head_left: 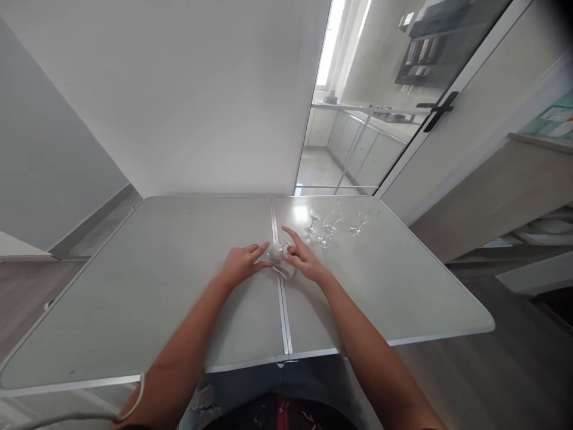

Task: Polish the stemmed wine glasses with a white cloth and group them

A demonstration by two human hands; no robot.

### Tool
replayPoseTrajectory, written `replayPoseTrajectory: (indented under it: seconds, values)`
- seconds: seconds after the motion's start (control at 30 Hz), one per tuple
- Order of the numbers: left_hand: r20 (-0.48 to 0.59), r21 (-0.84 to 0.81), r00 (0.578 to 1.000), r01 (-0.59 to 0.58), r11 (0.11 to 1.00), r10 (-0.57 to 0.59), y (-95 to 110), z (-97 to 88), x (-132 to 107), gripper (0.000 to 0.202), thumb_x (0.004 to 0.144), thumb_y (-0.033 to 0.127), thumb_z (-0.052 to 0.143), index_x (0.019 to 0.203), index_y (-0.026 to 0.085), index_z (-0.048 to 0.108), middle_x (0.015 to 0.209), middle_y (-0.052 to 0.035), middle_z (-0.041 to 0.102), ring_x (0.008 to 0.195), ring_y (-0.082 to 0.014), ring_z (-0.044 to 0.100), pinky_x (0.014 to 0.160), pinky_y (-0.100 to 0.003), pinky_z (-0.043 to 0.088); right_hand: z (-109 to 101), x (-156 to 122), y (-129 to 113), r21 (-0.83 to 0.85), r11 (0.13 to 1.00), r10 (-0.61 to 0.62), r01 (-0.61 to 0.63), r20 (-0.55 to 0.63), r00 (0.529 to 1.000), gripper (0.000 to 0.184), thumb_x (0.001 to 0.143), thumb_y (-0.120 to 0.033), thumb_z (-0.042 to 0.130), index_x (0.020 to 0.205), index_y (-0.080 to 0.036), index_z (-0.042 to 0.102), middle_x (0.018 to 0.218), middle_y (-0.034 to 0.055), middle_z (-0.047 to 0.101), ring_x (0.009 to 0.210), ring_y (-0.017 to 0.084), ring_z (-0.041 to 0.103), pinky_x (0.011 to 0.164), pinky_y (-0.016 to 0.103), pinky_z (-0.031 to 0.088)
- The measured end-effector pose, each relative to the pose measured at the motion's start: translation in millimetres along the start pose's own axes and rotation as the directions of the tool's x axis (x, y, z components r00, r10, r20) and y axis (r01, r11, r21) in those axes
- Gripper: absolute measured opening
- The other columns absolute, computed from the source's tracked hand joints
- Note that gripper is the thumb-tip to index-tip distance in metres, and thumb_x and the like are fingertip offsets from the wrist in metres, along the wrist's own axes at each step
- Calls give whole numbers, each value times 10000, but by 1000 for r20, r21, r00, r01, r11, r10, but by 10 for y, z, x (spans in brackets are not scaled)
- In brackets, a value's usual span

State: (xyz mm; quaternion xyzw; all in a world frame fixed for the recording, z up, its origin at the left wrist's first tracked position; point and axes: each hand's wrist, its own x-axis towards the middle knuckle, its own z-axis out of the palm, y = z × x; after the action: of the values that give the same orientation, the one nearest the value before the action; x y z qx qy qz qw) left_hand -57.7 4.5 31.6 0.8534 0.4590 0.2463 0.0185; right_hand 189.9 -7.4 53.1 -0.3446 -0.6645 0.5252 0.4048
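Both hands meet over the middle seam of the table. My left hand (244,263) pinches the left side of a small clear glass (274,255) between thumb and fingers. My right hand (302,255) is closed on its right side, the index finger stretched outward. Whitish, crumpled-looking material (286,251) shows by the right fingertips; whether it is cloth, tissue or part of the glass I cannot tell. Beyond my right hand stand several clear stemmed glasses (326,239), with one more stemmed glass (356,230) a little apart to their right.
The pale table (156,298) has a metal trim and a central seam (284,322). A white wall panel (201,101) rises at its far edge, beside a glass door with a black handle (441,110). Wooden shelves (505,185) stand at right; a cable (138,397) hangs near my left forearm.
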Motion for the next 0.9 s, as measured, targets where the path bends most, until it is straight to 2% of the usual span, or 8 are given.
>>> replayPoseTrajectory:
  seconds: [0.1,0.23,0.33,0.47,0.57,0.67,0.8,0.9]
  values:
    - [35,-49,995,-92,995,94,-12,-95,-20,536,913,584,617,1350,275,650,952,-79,735,667,-151,610,589,-251,339,59,-18,-60,139,990,12,-34,160,987,932,921,-492,624,1636,-265,69,965,7,707,867,186,638,839,313,487]
    - [61,-282,998,4,960,14,117,-141,6,574,840,608,692,1296,260,692,883,-44,708,623,-121,544,599,-241,369,31,-30,-110,188,979,40,-74,179,983,849,936,-553,568,1627,-261,170,992,22,712,895,204,640,845,322,485]
    - [269,-567,960,220,794,-75,206,-172,59,575,800,625,711,1208,220,740,757,-6,650,541,-95,454,543,-231,358,-28,-47,-91,154,987,26,-50,153,988,808,923,-588,564,1599,-248,279,962,33,709,877,217,644,823,326,493]
    - [549,-718,836,457,525,24,198,-244,104,565,850,631,639,1008,106,778,713,-44,638,458,-76,383,472,-247,321,-66,-86,-55,122,988,-109,92,140,984,697,911,-545,592,1525,-254,438,1074,52,694,1056,252,618,929,348,464]
    - [442,-720,897,374,584,-29,155,-238,86,581,825,621,688,1128,130,759,716,-24,627,490,-81,400,500,-241,330,-80,-102,-48,118,990,-101,80,177,979,702,916,-466,581,1559,-267,382,1116,50,677,984,224,608,879,332,465]
    - [130,-509,987,152,847,-99,122,-150,44,617,783,621,745,1249,217,724,732,-7,647,571,-106,471,565,-231,350,-91,-81,-31,125,992,-17,-15,244,970,857,879,-320,608,1625,-276,188,1019,30,681,768,154,550,714,267,436]
    - [-78,-151,997,-24,988,12,128,-30,23,487,894,567,653,1274,269,713,884,-78,738,664,-145,584,596,-242,353,-90,-23,-22,247,962,73,-115,175,982,987,793,-161,591,1633,-309,92,954,7,684,715,134,526,667,245,403]
    - [-66,-195,997,19,981,-32,190,-30,64,503,883,570,666,1276,260,712,860,-73,731,656,-147,579,597,-247,351,-107,-14,-63,324,934,110,-151,143,984,963,790,-157,575,1628,-319,129,961,10,679,750,145,555,684,251,418]
